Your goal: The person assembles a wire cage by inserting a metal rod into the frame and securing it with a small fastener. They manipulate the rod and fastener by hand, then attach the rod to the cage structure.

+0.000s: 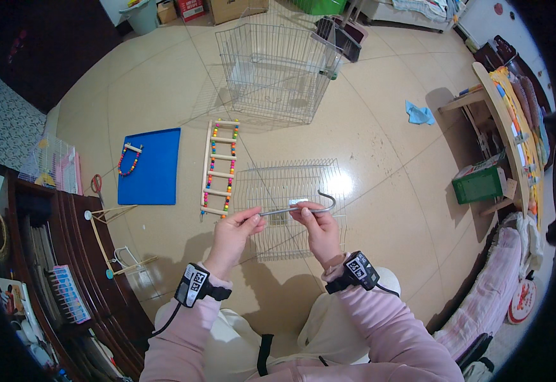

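Between my two hands is a grey metal hook (334, 202) with a straight rod and a curved end. My left hand (230, 237) pinches the rod's left tip between thumb and fingers. The right hand (321, 230) is closed on the rod close to the bend, which curls up past the fingers. Beneath the hands a wire grid panel (271, 245) lies on the floor, partly covered by them. A wooden ladder with coloured beads (220, 174) lies just beyond my left hand. Farther off stands an open wire cage (278, 76).
On the left are a blue tray (157, 181) with a beaded swing (133, 149) on it, red scissors (96, 184) and a wooden stand (101, 242). A blue cloth (419, 113) lies on the right, near a table (513, 121) and a green box (478, 186).
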`<act>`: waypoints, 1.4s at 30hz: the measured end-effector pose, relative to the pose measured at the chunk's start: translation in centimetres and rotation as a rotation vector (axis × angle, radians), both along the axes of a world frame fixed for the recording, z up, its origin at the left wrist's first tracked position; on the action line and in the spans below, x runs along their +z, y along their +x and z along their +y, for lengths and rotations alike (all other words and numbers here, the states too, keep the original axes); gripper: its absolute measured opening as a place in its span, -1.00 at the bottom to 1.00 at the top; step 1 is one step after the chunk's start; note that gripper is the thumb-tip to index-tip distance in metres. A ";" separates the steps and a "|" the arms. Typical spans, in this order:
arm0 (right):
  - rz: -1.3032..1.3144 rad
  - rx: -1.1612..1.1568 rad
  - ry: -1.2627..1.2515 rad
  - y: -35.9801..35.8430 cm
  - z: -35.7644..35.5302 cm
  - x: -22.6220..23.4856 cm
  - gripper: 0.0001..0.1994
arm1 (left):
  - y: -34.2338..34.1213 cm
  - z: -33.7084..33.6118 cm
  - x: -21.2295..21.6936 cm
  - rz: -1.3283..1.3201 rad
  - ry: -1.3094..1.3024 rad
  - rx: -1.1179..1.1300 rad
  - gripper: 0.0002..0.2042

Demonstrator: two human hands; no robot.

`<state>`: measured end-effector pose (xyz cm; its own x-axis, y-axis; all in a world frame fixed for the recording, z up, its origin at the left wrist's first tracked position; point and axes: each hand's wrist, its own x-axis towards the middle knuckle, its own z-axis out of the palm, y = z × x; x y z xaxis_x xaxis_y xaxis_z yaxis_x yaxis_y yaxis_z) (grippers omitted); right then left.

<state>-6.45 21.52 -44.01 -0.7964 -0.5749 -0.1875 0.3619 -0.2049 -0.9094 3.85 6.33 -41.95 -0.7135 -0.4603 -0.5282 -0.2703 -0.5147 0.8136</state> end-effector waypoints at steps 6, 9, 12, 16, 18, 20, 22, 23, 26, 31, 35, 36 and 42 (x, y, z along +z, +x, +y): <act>-0.017 0.057 0.005 -0.1 0.0 0.0 -0.80 | 0.3 -0.7 0.0 0.046 0.107 0.029 -0.83; -0.013 0.075 0.009 -0.2 0.3 0.2 -0.80 | 0.4 -0.5 0.0 0.084 0.160 0.035 -0.86; 0.024 0.079 0.024 -0.3 0.3 0.3 -0.81 | 0.5 -0.8 -0.1 0.097 0.211 -0.004 -0.87; 0.084 0.096 0.067 -0.3 0.2 0.4 -0.81 | 0.6 -1.2 -0.2 0.049 0.215 -0.039 -0.88; 0.101 0.103 0.082 -0.3 0.2 0.4 -0.81 | 0.6 -1.1 -0.2 0.041 0.167 -0.041 -0.87; 0.059 0.097 0.102 -0.3 0.3 0.5 -0.80 | 0.6 -0.9 -0.1 0.067 0.104 -0.023 -0.86; 0.021 0.087 0.100 -0.3 0.3 0.6 -0.79 | 0.6 -0.6 0.1 0.058 -0.044 -0.042 -0.84; 0.004 0.078 0.088 -0.2 0.3 0.6 -0.79 | 0.6 -0.6 0.1 0.102 -0.127 -0.046 -0.83; -0.059 0.042 0.092 -0.2 0.0 0.7 -0.80 | 0.7 -0.4 0.2 0.166 -0.243 -0.051 -0.84; -0.167 0.061 0.138 -0.4 0.2 1.3 -0.78 | 1.1 -0.3 0.3 0.213 -0.430 -0.103 -0.87; -0.261 0.117 0.167 -0.5 0.4 1.5 -0.77 | 1.2 -0.2 0.5 0.203 -0.548 -0.102 -0.90; -0.297 0.132 0.158 -0.6 0.4 1.5 -0.77 | 1.3 -0.2 0.6 0.218 -0.601 -0.127 -0.90; -0.412 0.165 0.175 -0.6 0.4 1.0 -0.77 | 1.4 0.2 0.5 0.173 -0.239 -0.108 -0.85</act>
